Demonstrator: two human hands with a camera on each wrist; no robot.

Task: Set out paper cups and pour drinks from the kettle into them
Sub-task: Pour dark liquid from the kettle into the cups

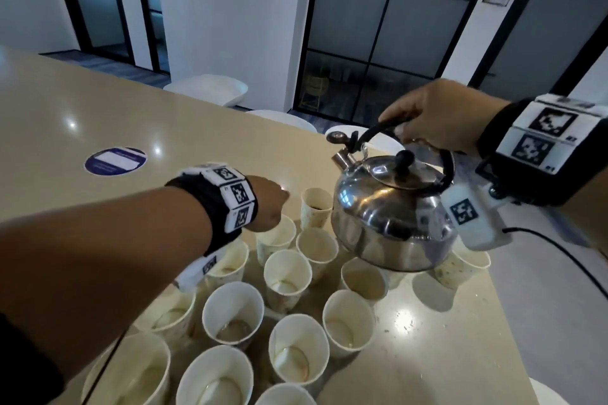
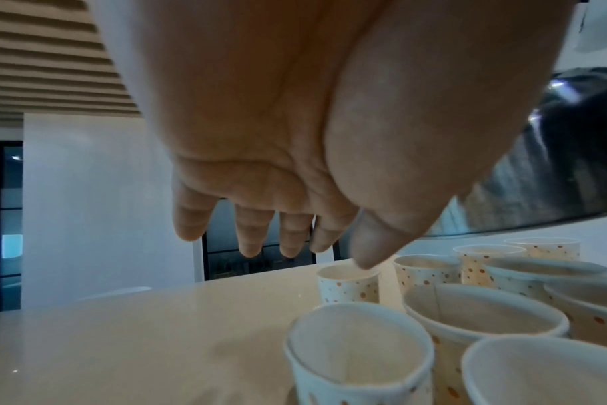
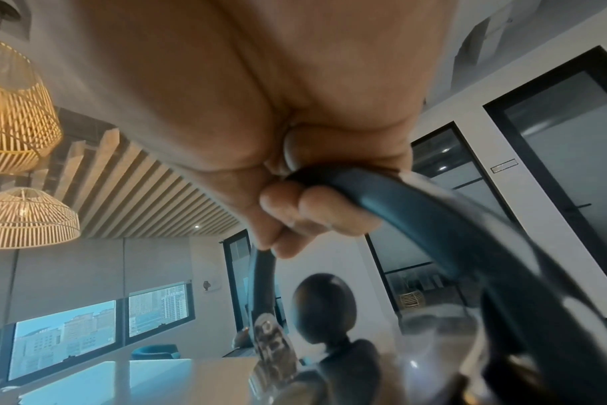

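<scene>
A steel kettle [image 1: 391, 207] hangs above the right side of a cluster of several paper cups [image 1: 286, 273]. My right hand [image 1: 437, 118] grips its black handle [image 3: 416, 202] from above, fingers curled under it. The spout cap [image 1: 337, 136] is lifted, and no stream shows. Just left of the kettle stands the farthest cup [image 1: 316, 207], with dark liquid at its bottom. My left hand [image 1: 268, 204] hovers over the cluster's far left. Its fingers [image 2: 253, 241] hang loose and hold nothing, and the thumb tip is close above a dotted cup's rim [image 2: 347, 274].
The beige table [image 1: 98, 102] carries a round blue sticker [image 1: 115, 161] at the left. A black cable [image 1: 559, 253] runs off the table's right edge. White chairs [image 1: 207, 89] stand beyond the far edge, in front of glass doors.
</scene>
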